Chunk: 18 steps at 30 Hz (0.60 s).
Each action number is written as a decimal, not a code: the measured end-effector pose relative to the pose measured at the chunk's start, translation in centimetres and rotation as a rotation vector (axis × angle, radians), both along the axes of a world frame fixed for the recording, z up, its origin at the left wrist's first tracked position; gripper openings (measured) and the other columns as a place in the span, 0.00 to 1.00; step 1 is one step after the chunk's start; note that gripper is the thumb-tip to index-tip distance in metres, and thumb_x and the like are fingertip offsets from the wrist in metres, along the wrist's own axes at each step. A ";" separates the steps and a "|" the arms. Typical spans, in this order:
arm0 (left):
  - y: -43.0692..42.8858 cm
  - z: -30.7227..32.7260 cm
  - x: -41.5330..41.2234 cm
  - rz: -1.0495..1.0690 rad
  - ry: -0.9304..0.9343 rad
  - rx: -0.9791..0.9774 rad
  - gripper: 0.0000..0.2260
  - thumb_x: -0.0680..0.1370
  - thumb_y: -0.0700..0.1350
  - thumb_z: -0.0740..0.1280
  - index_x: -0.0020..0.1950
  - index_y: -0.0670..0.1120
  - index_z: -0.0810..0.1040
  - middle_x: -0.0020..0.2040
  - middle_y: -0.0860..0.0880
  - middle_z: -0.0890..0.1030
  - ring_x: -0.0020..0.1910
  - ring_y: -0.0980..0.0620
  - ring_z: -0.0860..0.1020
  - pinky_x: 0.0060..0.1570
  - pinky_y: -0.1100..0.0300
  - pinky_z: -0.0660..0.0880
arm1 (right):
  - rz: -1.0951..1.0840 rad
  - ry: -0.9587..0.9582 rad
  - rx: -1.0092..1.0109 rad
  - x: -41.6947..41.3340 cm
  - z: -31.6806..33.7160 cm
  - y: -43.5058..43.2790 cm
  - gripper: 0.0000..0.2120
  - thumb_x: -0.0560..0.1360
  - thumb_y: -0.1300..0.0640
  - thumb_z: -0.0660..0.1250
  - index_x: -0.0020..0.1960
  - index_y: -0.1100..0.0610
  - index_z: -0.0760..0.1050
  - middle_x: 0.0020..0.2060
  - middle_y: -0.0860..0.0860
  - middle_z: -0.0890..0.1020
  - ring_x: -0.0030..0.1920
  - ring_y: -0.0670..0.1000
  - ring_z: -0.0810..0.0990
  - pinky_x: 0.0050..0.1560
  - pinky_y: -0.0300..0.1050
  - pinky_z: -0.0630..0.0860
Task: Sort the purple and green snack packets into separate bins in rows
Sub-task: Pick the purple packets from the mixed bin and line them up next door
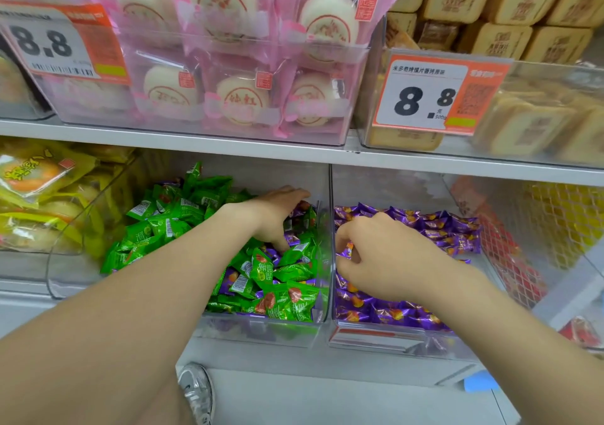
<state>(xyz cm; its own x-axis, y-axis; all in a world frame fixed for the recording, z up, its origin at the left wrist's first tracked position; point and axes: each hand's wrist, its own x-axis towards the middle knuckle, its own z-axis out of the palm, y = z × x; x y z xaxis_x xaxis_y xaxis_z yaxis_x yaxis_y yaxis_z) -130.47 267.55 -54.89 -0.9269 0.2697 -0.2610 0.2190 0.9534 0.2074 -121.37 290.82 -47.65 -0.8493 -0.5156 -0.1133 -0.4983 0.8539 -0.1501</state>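
Two-handed, digs left hand (277, 217) fingers-down into mixed bin (258, 334) of green packets (176, 220), curls right hand (389, 258) over purple packets (454, 228), pinch unclear; risks dragging greens across, ruffling rows.

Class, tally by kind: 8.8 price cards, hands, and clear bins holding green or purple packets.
8.8 price cards: 2
Hands: 2, left hand, right hand
Clear bins: 2, mixed bin, purple bin
Total: 6

The green packets (287, 300) carry red prints, the purple packets (392, 314) orange ones; the price tag (421, 98) is orange and white.
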 end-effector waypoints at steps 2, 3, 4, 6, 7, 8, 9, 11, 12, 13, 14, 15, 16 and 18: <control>0.0 0.4 -0.4 0.009 -0.034 -0.039 0.56 0.63 0.49 0.87 0.83 0.53 0.59 0.79 0.48 0.64 0.77 0.45 0.66 0.75 0.50 0.68 | 0.005 0.000 0.003 0.0 -0.2 0.1 0.10 0.78 0.46 0.65 0.56 0.48 0.79 0.41 0.49 0.81 0.46 0.56 0.81 0.49 0.53 0.82; 0.2 0.7 -0.4 0.008 -0.035 -0.059 0.53 0.62 0.50 0.87 0.81 0.53 0.62 0.75 0.48 0.67 0.74 0.45 0.69 0.71 0.50 0.71 | 0.005 0.000 0.004 0.1 -0.2 0.2 0.11 0.78 0.46 0.65 0.56 0.48 0.79 0.42 0.49 0.81 0.46 0.55 0.81 0.49 0.53 0.82; 0.3 0.8 -0.4 0.007 -0.027 -0.078 0.49 0.62 0.51 0.87 0.78 0.53 0.66 0.72 0.48 0.70 0.70 0.45 0.71 0.67 0.50 0.74 | 0.005 -0.002 0.005 0.1 -0.3 0.3 0.11 0.78 0.45 0.65 0.56 0.48 0.79 0.42 0.48 0.81 0.46 0.55 0.81 0.49 0.54 0.82; 0.5 0.9 -0.4 0.022 -0.009 -0.114 0.41 0.63 0.51 0.85 0.71 0.53 0.69 0.66 0.48 0.74 0.62 0.45 0.74 0.57 0.52 0.76 | 0.009 -0.002 0.006 0.1 -0.4 0.5 0.12 0.78 0.44 0.65 0.57 0.48 0.80 0.42 0.47 0.82 0.47 0.54 0.82 0.50 0.54 0.82; 0.6 0.8 -0.3 0.040 -0.008 -0.123 0.38 0.64 0.51 0.85 0.68 0.53 0.68 0.63 0.48 0.75 0.59 0.45 0.75 0.53 0.53 0.76 | 0.011 -0.002 0.007 0.1 -0.4 0.7 0.12 0.78 0.44 0.65 0.57 0.48 0.80 0.42 0.47 0.82 0.47 0.54 0.82 0.50 0.54 0.83; 0.7 0.8 -0.2 0.054 -0.008 -0.123 0.37 0.64 0.51 0.84 0.66 0.53 0.68 0.62 0.48 0.76 0.57 0.45 0.75 0.49 0.53 0.75 | 0.012 -0.006 0.008 0.1 -0.4 0.8 0.12 0.78 0.44 0.65 0.58 0.48 0.80 0.42 0.47 0.82 0.46 0.54 0.82 0.49 0.54 0.83; 0.7 0.9 -0.1 0.062 -0.006 -0.119 0.36 0.64 0.52 0.84 0.65 0.54 0.68 0.61 0.49 0.76 0.56 0.45 0.75 0.48 0.54 0.75 | 0.015 -0.007 0.008 0.1 -0.4 0.9 0.12 0.79 0.44 0.65 0.58 0.48 0.80 0.41 0.47 0.83 0.46 0.53 0.82 0.49 0.54 0.83; 0.6 1.0 0.1 0.063 -0.002 -0.122 0.34 0.64 0.53 0.83 0.65 0.55 0.70 0.63 0.49 0.77 0.57 0.46 0.76 0.49 0.54 0.76 | 0.019 -0.005 0.013 0.1 -0.4 1.1 0.13 0.79 0.44 0.65 0.58 0.48 0.80 0.41 0.47 0.83 0.45 0.52 0.82 0.48 0.53 0.83; 0.6 1.1 0.2 0.062 -0.004 -0.131 0.35 0.64 0.54 0.82 0.67 0.55 0.71 0.64 0.49 0.77 0.58 0.46 0.76 0.51 0.54 0.77 | 0.019 -0.004 0.012 0.1 -0.4 1.2 0.13 0.79 0.44 0.65 0.58 0.48 0.80 0.41 0.47 0.83 0.45 0.52 0.82 0.48 0.53 0.83; 0.6 1.2 0.3 0.066 -0.006 -0.140 0.35 0.65 0.55 0.82 0.68 0.55 0.72 0.65 0.50 0.77 0.59 0.46 0.76 0.53 0.54 0.77 | 0.019 -0.004 0.006 0.1 -0.4 1.3 0.12 0.79 0.44 0.65 0.59 0.48 0.80 0.40 0.46 0.83 0.45 0.52 0.82 0.48 0.53 0.83; 0.6 1.2 0.4 0.075 -0.006 -0.141 0.34 0.65 0.56 0.81 0.68 0.55 0.73 0.65 0.50 0.77 0.60 0.46 0.76 0.55 0.53 0.78 | 0.020 -0.005 -0.003 0.2 -0.3 1.3 0.12 0.79 0.44 0.65 0.59 0.48 0.80 0.40 0.46 0.83 0.44 0.52 0.82 0.48 0.53 0.83; 0.6 1.4 0.5 0.083 0.001 -0.136 0.34 0.66 0.56 0.81 0.68 0.56 0.74 0.66 0.50 0.77 0.60 0.46 0.77 0.56 0.53 0.78 | 0.021 -0.003 -0.012 0.2 -0.3 1.4 0.12 0.79 0.45 0.65 0.59 0.48 0.80 0.40 0.46 0.83 0.44 0.51 0.82 0.48 0.53 0.83; 0.5 1.7 0.6 0.092 0.008 -0.127 0.33 0.66 0.56 0.81 0.68 0.56 0.74 0.66 0.50 0.78 0.61 0.46 0.77 0.57 0.53 0.78 | 0.019 0.001 -0.020 0.3 -0.3 1.4 0.12 0.79 0.45 0.65 0.59 0.48 0.81 0.40 0.46 0.83 0.45 0.51 0.82 0.48 0.52 0.83; 0.1 2.4 0.9 0.105 0.014 -0.108 0.32 0.67 0.55 0.82 0.68 0.56 0.75 0.66 0.50 0.78 0.61 0.46 0.77 0.58 0.54 0.77 | -0.002 0.016 -0.034 0.2 -0.1 1.5 0.12 0.79 0.45 0.65 0.58 0.48 0.81 0.42 0.46 0.83 0.47 0.52 0.82 0.49 0.51 0.82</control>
<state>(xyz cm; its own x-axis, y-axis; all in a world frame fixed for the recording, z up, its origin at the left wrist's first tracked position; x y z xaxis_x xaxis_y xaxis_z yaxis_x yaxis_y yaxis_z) -129.54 267.68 -52.53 -0.9523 0.1426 -0.2698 0.1196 0.9878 0.1002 -121.12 292.30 -47.75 -0.8517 -0.5175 -0.0822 -0.4995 0.8493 -0.1710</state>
